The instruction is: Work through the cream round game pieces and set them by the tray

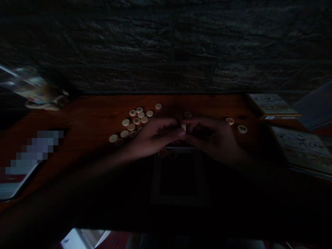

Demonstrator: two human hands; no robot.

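Note:
My left hand [151, 136] and my right hand [211, 135] meet above the middle of the table, fingertips together. Between them a pale xiangqi piece [183, 127] stands on edge, pinched by both hands; my left thumb presses against its lower part. Just below lies a dark rectangular box or tray with a paler rim [157, 183]. At its far left corner a red-marked piece [162, 152] sits beside a dim one [172, 154]. Left of my left hand several more pieces [131, 127] lie scattered, some showing characters and others blank. My wrist shadows hide much of the tray.
Two flat printed boxes lie at the right, one farther back [272, 103] and one nearer [303, 147]. Loose pieces rest by them [242, 129]. A phone or tablet [24, 180] lies left, with a clear cup [36, 88] behind. A stone-like wall [168, 45] closes off the back.

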